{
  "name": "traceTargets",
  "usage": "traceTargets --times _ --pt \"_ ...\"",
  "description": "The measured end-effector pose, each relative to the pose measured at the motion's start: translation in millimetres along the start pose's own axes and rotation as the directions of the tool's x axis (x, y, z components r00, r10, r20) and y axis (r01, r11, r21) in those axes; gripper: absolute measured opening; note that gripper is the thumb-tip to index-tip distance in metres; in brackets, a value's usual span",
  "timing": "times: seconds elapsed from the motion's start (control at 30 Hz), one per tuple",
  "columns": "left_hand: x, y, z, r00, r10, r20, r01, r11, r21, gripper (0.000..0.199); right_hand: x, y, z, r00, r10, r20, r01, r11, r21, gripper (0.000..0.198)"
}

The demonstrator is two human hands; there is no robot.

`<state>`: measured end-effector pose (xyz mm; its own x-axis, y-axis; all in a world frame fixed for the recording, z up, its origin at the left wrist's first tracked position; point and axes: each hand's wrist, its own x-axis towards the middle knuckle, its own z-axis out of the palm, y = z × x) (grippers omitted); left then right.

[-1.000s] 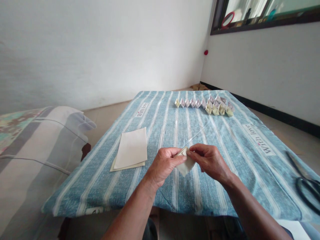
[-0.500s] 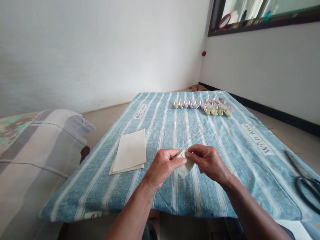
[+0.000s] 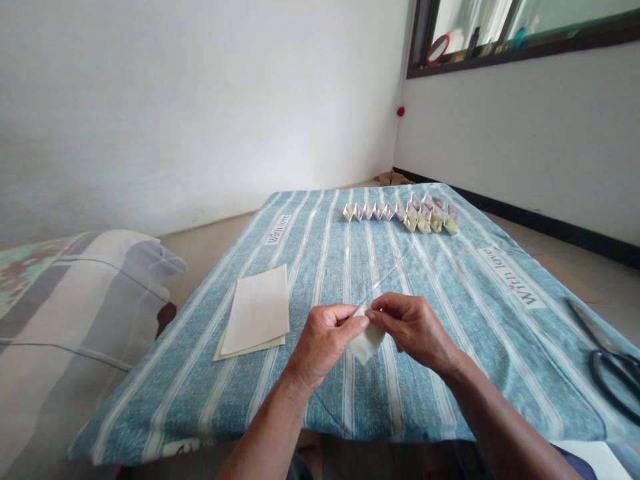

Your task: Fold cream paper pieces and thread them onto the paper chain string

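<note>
Between my two hands is a small pale green folded paper [image 3: 365,347], pointed at its lower end and held just above the cloth. My left hand [image 3: 327,340] pinches its upper left edge between thumb and fingers. At the top right, my right hand [image 3: 413,330] grips the same paper with thumb and forefinger. The fingers hide part of the folds. To the left of my hands lies a small stack of paper sheets [image 3: 257,310], a white one on top of a pale yellow one. Folded paper pieces [image 3: 433,217], pale green and lilac, sit together at the far right of the table.
A blue striped cloth [image 3: 310,267] covers the table. Black-handled scissors [image 3: 613,363] lie at the right edge. A grey and white striped cover [image 3: 90,287] rises at the left. Beyond are white walls and a window [image 3: 490,37] with a round red-rimmed mirror [image 3: 439,50].
The view has shifted slightly. Both hands still pinch the folded paper, with the fingers at its top moved a little and its lower face showing more.
</note>
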<state>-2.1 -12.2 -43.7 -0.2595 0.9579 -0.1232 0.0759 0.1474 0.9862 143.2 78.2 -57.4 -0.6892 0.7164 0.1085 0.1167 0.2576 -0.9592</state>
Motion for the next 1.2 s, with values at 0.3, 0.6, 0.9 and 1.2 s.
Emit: traceTargets --times 0.3,0.6,0.9,1.2 --pt "1 -3 0 1.000 -0.009 -0.005 0.009 1.000 -0.005 0.028 2 3 2 0.999 0.044 -0.031 -0.042 0.997 0.062 0.021" --pt "0 -3 1 1.000 -0.007 -0.016 0.008 1.000 0.020 0.028 2 3 5 0.987 0.152 -0.060 -0.140 0.975 0.172 0.025" --pt "1 -3 -1 1.000 -0.006 -0.011 0.006 0.999 0.045 0.028 5 10 2 0.983 0.093 -0.158 -0.084 0.995 0.059 0.020" --pt "1 -6 -3 0.997 0.060 0.037 -0.064 0.992 0.112 0.035 5 4 -2 0.990 -0.002 -0.144 0.014 0.996 0.085 0.022"
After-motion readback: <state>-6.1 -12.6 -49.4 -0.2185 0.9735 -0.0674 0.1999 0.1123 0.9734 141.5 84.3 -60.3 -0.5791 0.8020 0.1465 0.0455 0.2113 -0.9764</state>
